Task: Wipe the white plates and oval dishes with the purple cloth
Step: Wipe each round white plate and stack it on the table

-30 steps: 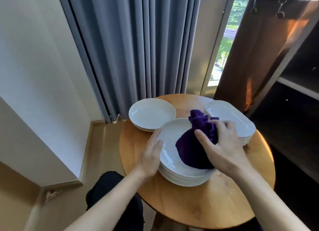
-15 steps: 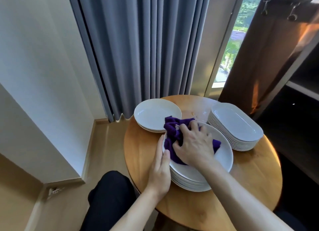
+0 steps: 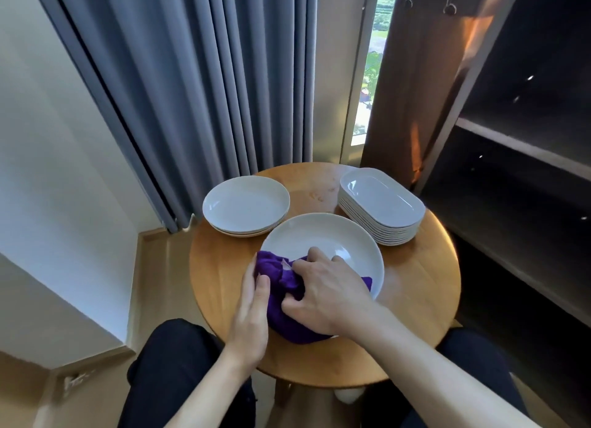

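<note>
Two grips: both mine, low over the near side of the worktop (image 3: 415, 287).
Left grip (image 3: 252, 312): wide, fingers straight, laid along the left rim of the near plate (image 3: 323, 235) and touching the purple cloth (image 3: 281, 322).
Right grip (image 3: 326, 296): fingers curled, holding the bunched purple cloth and pressing it onto the near plate.
Purple cloth: on the near-left part of the near plate, spilling over its near rim.
Near plate: white, round, its far half bare.
Round plates (image 3: 246, 203): short white stack, far left, just beside the near plate.
Oval dishes (image 3: 380, 200): taller white stack, far right, close to the worktop's edge.
Curtain (image 3: 198, 75): grey, hanging behind the worktop.
</note>
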{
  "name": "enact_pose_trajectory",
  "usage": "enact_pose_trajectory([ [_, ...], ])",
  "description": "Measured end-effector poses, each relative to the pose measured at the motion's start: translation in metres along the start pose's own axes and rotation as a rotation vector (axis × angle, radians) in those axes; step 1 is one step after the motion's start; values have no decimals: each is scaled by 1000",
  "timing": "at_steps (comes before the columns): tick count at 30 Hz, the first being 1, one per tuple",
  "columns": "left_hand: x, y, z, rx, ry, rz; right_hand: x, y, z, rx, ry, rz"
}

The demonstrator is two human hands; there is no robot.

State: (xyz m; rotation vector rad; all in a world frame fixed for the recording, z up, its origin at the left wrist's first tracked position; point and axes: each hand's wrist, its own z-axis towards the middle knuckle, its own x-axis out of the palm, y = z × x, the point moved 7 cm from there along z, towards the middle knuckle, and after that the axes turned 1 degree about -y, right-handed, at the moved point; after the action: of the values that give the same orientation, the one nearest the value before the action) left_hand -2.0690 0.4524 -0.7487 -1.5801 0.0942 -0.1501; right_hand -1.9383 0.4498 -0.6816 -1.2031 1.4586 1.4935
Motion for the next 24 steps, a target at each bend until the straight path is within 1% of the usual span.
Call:
enact_pose_trajectory([
  [4, 10, 5, -22, -30, 24, 11, -1, -3, -28, 7, -29, 29],
  [7, 18, 8, -36, -6, 61, 79, -5, -16, -46, 36, -58, 14],
  [11, 18, 6, -37, -1, 104, 193, -18, -44, -47, 109, -144, -170],
  [15, 13, 6, -35, -10, 164, 338, -28, -67, -23, 206, -243, -328],
  [17, 9, 4, -33, -13, 183, 358, -27, -62, -5, 190, -275, -331],
  [19, 7, 2, -33, -8, 194, 371, -21, -49, 10, 152, -283, -275],
  [21, 6, -3, -31, 16, 203, 375, -12, -31, 19, 68, -289, -223],
  [24, 4, -10, -27, 42, 199, 397, -9, -19, 23, -39, -288, -225],
])
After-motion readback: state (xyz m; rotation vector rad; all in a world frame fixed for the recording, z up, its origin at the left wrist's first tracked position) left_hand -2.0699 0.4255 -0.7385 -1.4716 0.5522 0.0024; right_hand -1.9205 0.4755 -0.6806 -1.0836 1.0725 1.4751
